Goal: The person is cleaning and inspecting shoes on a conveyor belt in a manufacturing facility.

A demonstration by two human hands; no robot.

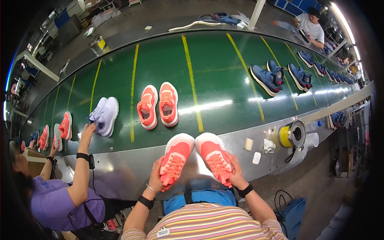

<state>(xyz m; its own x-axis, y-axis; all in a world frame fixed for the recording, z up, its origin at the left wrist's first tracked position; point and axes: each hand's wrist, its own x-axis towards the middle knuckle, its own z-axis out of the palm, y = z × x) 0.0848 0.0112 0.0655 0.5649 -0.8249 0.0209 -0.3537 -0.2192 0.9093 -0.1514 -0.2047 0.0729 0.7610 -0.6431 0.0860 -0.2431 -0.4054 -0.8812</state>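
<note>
A coral sneaker [176, 158] is gripped at its heel end by my left hand [156, 175]. Its match, a second coral sneaker [213, 156], is held the same way in my right hand [237, 172]. The white toes point away from me and nearly touch each other over the metal ledge [132, 160] and the belt's near edge. Both shoes have their laces facing up. Beyond them, a pair of coral sneakers [157, 106] rests on the green conveyor belt [160, 60].
Left of me, a co-worker in purple [68, 204] reaches to lavender sneakers [105, 116]. Blue sneakers [267, 79] line the belt at right. A yellow-labelled can [285, 136], a white crumpled tissue [269, 146] and a sponge block [249, 144] sit on the ledge. Another person [310, 26] works across the belt.
</note>
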